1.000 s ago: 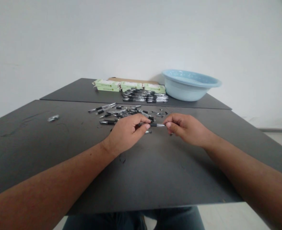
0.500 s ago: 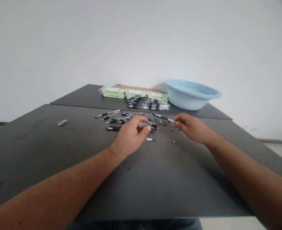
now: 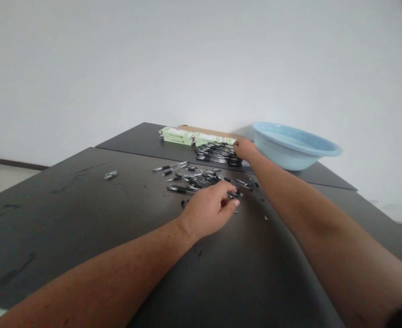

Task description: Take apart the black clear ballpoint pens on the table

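Observation:
My left hand [image 3: 210, 206] rests low over a loose pile of gel pens and pen parts [image 3: 201, 180]. Its thumb and fingers are apart, with pen parts showing behind the gap. Farther off, my right hand [image 3: 244, 148] is over the right end of a stack of clear pens with black grips [image 3: 211, 152]. The fingers are pinched together on a pen [image 3: 229, 144] at the top of that stack, partly hidden by the hand.
Light green boxes [image 3: 177, 135] stand in a row behind the stack, before a brown board [image 3: 208, 130]. A pale blue basin [image 3: 290, 148] sits at the back right. A small cluster of clear pieces [image 3: 110, 175] lies left on the dark table [image 3: 85, 218].
My right hand has carried a pen from beside the loose pile forward to the stack. The left hand stays near the pile. The view has shifted, so things sit farther right.

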{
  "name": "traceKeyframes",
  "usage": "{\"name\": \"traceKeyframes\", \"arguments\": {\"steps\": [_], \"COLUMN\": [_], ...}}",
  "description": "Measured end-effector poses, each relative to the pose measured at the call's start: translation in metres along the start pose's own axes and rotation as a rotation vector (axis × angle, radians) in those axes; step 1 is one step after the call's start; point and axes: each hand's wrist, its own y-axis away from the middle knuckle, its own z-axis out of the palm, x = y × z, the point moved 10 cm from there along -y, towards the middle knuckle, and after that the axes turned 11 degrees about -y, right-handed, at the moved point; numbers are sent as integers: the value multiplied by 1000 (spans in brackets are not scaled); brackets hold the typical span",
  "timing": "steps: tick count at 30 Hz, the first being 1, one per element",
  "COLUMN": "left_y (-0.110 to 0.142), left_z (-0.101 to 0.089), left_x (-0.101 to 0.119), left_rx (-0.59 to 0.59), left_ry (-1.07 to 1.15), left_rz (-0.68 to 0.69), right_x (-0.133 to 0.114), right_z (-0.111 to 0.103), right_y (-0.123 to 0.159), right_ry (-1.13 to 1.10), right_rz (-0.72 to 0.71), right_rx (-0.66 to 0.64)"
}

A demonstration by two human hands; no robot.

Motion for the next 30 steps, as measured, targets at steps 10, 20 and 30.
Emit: {"name": "traceKeyframes", "arguments": {"steps": [10,20,30], "left_y": [-2,-26,-12], "left_z": [-6,-28,-56], "left_x": [9,-19,-70], "left_rx": [-2,99,181], "left_ry": [-145,-249,-367], "left_rz": [119,-27,-177], "right_x": [-32,14,22], "right_z": [-29,-84,-55], "right_y": [5,143,158], "right_ry": [-9,-86,-35], "right_rz": [-134,-252,-295], "right_rx": [220,264,28]}}
